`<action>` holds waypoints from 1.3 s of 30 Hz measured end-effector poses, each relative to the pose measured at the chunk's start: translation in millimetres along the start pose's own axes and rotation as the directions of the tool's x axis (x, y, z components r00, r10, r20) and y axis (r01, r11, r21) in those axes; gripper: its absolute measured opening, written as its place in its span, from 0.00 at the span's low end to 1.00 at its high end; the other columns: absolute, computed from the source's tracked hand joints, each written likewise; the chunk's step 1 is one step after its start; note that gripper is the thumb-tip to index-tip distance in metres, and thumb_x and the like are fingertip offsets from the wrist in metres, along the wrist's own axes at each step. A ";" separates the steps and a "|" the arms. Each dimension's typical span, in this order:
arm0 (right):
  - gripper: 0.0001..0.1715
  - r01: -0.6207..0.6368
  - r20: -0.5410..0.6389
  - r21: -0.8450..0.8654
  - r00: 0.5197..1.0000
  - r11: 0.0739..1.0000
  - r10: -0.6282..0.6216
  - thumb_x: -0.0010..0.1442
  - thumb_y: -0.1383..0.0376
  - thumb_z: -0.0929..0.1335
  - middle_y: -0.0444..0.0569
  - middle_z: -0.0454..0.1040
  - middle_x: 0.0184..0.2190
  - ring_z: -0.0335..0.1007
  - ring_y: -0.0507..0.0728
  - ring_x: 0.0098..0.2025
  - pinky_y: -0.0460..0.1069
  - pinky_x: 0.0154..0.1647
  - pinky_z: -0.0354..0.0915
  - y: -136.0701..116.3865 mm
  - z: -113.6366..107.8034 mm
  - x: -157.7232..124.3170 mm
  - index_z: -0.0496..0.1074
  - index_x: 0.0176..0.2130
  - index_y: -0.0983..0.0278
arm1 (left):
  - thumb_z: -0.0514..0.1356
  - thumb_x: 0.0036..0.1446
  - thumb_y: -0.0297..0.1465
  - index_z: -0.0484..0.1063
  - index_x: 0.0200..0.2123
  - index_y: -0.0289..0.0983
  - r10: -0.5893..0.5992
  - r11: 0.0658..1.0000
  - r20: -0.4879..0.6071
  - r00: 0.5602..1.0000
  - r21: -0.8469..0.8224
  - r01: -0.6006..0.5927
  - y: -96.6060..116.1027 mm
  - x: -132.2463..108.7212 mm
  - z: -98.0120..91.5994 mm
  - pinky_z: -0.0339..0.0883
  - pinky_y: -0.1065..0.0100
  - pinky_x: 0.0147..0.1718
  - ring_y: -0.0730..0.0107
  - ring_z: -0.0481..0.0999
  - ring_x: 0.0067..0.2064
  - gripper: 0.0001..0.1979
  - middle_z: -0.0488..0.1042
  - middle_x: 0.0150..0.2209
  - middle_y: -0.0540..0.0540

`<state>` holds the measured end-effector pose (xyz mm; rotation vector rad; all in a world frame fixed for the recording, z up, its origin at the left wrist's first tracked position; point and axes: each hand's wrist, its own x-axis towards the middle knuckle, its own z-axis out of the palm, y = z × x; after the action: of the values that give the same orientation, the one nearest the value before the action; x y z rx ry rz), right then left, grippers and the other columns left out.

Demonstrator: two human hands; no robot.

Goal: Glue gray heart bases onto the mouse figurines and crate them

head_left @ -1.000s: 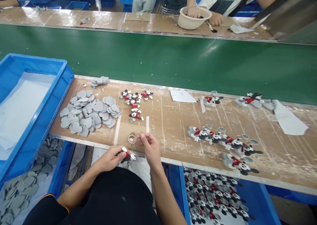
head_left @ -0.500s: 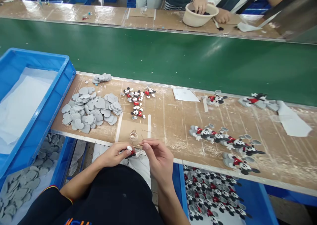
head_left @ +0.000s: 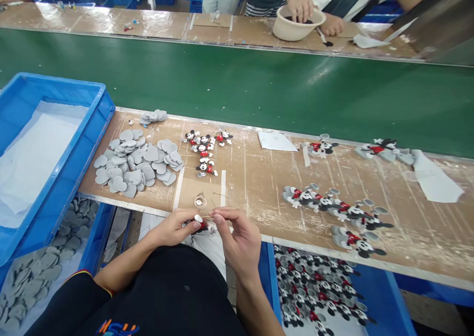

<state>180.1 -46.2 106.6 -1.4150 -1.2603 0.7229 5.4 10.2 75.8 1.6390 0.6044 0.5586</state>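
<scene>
Close to my body, my left hand (head_left: 180, 227) grips a small Mickey Mouse figurine (head_left: 203, 224) with red, black and white parts; the fingers cover some of it. Between the thumb and fingertips of my right hand (head_left: 239, 237) is a thin wooden stick (head_left: 208, 216), its tip at the figurine. Just beyond my hands, a small round dish (head_left: 200, 201) sits on the cardboard-covered bench. Several more Mickey figurines (head_left: 204, 151) lie in a cluster past the dish. To their left is a heap of grey heart-shaped pieces (head_left: 135, 161).
A blue bin (head_left: 97, 101) lined with white paper stands at left. Figurines on grey bases (head_left: 326, 203) lie in rows at right, above a blue crate (head_left: 385, 296) of more. Beyond the green belt (head_left: 237, 84), a co-worker's hand (head_left: 300, 6) reaches into a white bowl (head_left: 292, 32).
My left hand and the figurine have shifted slightly right, nearer my right hand. The stick's tip is now closer to the figurine. The co-worker's hand has moved a little within the bowl.
</scene>
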 end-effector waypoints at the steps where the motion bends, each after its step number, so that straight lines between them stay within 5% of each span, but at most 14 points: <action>1: 0.04 -0.007 -0.002 -0.001 1.000 1.000 0.007 0.64 0.65 0.69 0.48 0.80 0.34 0.78 0.58 0.39 0.52 0.39 0.71 0.0 0.0 -0.2 0.76 0.38 0.59 | 0.49 0.70 0.44 0.75 0.44 0.32 0.000 1.000 0.003 1.000 -0.005 0.000 0.6 0.2 0.2 0.66 0.68 0.42 0.66 0.74 0.39 0.23 0.77 0.38 0.42; 11: 0.03 -0.028 0.035 0.016 0.999 0.999 0.028 0.63 0.66 0.69 0.46 0.80 0.33 0.77 0.57 0.37 0.51 0.37 0.71 -1.9 1.1 -5.5 0.76 0.37 0.58 | 0.50 0.69 0.44 0.75 0.40 0.31 0.002 1.000 -0.011 1.000 0.016 -0.002 0.0 -1.7 3.1 0.65 0.70 0.40 0.68 0.72 0.37 0.22 0.75 0.34 0.44; 27: 0.06 0.106 0.043 0.012 0.993 0.994 -0.106 0.63 0.69 0.69 0.47 0.79 0.32 0.76 0.57 0.35 0.52 0.34 0.70 -0.4 6.3 -5.8 0.74 0.38 0.58 | 0.50 0.69 0.42 0.75 0.41 0.32 0.036 0.999 -0.001 0.999 0.018 -0.036 -1.9 -3.3 1.1 0.65 0.69 0.41 0.68 0.72 0.37 0.21 0.75 0.35 0.43; 35: 0.03 0.056 -0.131 0.025 0.990 0.998 -0.053 0.64 0.66 0.69 0.48 0.75 0.36 0.73 0.58 0.41 0.52 0.39 0.67 33.3 12.0 1.6 0.74 0.37 0.60 | 0.51 0.69 0.43 0.76 0.43 0.32 -0.030 1.000 -0.056 0.998 -0.009 0.030 -6.0 -9.2 -3.5 0.67 0.67 0.42 0.65 0.76 0.40 0.22 0.78 0.39 0.40; 39: 0.05 0.020 -0.126 -0.002 0.992 1.000 -0.020 0.64 0.64 0.68 0.49 0.74 0.36 0.72 0.57 0.41 0.51 0.37 0.66 64.0 22.3 5.2 0.74 0.35 0.61 | 0.51 0.69 0.43 0.77 0.44 0.32 0.005 1.000 -0.083 0.997 -0.030 -0.007 -10.6 -14.6 -6.7 0.68 0.66 0.44 0.64 0.77 0.41 0.22 0.78 0.41 0.38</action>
<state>180.6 -27.1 41.4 -1.4239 -1.1751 0.6105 -10.7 6.8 66.0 1.5955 0.6487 0.6396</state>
